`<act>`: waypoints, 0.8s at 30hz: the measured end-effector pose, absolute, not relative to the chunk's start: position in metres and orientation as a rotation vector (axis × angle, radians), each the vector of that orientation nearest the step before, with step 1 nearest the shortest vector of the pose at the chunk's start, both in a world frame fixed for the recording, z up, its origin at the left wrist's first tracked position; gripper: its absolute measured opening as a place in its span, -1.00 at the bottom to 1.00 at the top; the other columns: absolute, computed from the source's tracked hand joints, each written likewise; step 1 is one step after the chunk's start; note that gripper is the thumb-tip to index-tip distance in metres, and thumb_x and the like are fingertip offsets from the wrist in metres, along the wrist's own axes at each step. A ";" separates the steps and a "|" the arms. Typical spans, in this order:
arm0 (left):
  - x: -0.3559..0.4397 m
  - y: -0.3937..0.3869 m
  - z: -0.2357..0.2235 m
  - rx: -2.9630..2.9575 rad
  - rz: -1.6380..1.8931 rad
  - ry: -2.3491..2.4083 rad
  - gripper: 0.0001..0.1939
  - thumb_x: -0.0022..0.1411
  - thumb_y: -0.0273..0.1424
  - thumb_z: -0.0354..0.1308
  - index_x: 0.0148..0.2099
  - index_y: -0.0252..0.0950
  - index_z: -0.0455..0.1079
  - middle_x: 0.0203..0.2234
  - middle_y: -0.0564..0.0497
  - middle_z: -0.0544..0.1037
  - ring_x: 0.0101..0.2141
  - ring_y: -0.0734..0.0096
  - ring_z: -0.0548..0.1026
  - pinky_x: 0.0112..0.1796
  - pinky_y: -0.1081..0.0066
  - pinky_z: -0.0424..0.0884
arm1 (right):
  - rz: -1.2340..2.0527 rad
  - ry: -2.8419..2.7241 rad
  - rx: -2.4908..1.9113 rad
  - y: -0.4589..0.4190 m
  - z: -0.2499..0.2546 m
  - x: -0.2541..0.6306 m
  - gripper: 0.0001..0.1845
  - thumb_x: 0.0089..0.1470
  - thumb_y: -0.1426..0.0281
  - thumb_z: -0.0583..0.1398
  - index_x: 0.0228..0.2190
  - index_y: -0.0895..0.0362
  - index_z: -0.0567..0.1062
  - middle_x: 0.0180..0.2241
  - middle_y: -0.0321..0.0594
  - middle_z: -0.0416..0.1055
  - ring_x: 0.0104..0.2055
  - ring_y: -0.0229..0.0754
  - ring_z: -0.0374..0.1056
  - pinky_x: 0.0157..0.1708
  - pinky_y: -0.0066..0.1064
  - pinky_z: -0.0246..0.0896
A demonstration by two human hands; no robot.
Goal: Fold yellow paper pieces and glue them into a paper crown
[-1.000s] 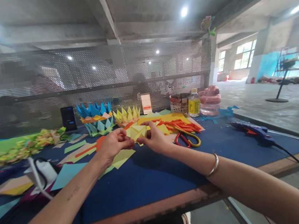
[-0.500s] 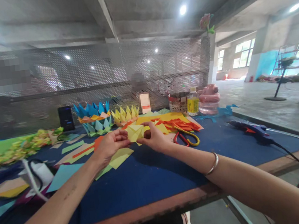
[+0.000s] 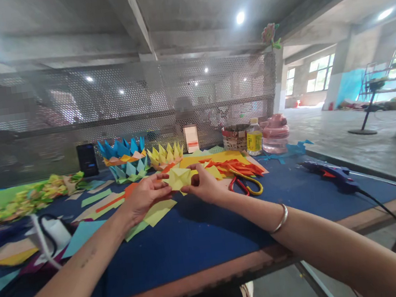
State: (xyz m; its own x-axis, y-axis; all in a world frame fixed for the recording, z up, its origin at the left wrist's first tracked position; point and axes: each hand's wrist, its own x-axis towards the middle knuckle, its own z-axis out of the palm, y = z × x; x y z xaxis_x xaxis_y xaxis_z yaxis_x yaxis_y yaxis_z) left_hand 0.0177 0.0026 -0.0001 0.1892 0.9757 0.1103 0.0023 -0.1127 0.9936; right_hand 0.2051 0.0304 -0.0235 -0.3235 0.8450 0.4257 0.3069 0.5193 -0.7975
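Note:
A pale yellow folded paper (image 3: 179, 178) is held above the table between my two hands. My left hand (image 3: 148, 194) pinches its left edge, and my right hand (image 3: 204, 184) grips its right side with thumb and fingers. Beneath and to the left lie flat light-green and yellow sheets (image 3: 160, 213). Red-and-yellow-handled scissors (image 3: 248, 183) rest to the right of my right hand, beside a heap of orange paper strips (image 3: 239, 166). Behind my hands stand a yellow folded-paper crown (image 3: 166, 154) and stacked blue and orange ones (image 3: 123, 151).
On the right of the blue table (image 3: 210, 244) lies a corded glue gun (image 3: 333, 175). A yellow-labelled bottle (image 3: 254, 137), a pink jug (image 3: 275, 133) and a basket (image 3: 235, 137) stand at the back. A white cable (image 3: 46, 241) and paper scraps (image 3: 43, 195) cover the left. A perforated metal screen (image 3: 121, 95) rises behind.
The folds of the yellow paper look more spread, and its left part reaches out further. Both hands stay in nearly the same place, while the view has shifted slightly.

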 end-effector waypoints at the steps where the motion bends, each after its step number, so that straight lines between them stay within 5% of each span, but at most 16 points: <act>1: 0.019 0.001 0.000 1.360 1.111 0.999 -0.51 -0.14 -0.39 0.39 -0.13 -0.29 0.33 -0.40 0.00 0.58 -0.35 0.33 0.56 -0.25 0.35 0.43 | 0.763 -1.880 -0.946 0.031 -0.025 0.205 -0.44 -0.10 0.39 0.26 -0.07 0.15 0.17 -0.61 -0.52 0.19 -0.57 -0.36 0.16 -0.57 -0.53 0.01; 9: 0.021 0.004 -0.002 1.323 1.093 1.028 -0.74 -0.17 -0.45 0.39 -0.34 -0.33 0.48 -0.41 0.00 0.58 -0.42 0.42 0.52 -0.36 0.46 0.45 | 0.841 -1.879 -0.832 0.028 -0.027 0.203 -0.37 -0.17 0.31 0.33 -0.08 0.13 0.20 -0.29 -0.23 0.41 -0.27 -0.21 0.36 -0.33 -0.40 0.24; 16: 0.018 0.005 -0.002 1.318 1.106 1.080 -0.80 -0.09 -0.42 0.35 -0.35 -0.34 0.48 -0.42 -0.02 0.58 -0.38 0.38 0.55 -0.34 0.48 0.44 | 0.940 -1.839 -0.837 0.019 -0.016 0.204 -0.51 0.05 0.22 0.14 -0.03 0.15 0.18 -0.50 -0.38 0.31 -0.50 -0.33 0.22 -0.53 -0.51 0.08; 24: 0.022 0.002 0.000 1.249 1.165 0.979 -0.64 -0.10 -0.50 0.35 -0.19 -0.28 0.39 -0.33 0.01 0.56 -0.41 0.45 0.52 -0.39 0.47 0.48 | 0.784 -1.814 -0.905 0.023 -0.017 0.204 -0.51 -0.07 0.41 0.17 -0.07 0.14 0.14 -0.61 -0.52 0.18 -0.55 -0.34 0.14 -0.49 -0.49 0.07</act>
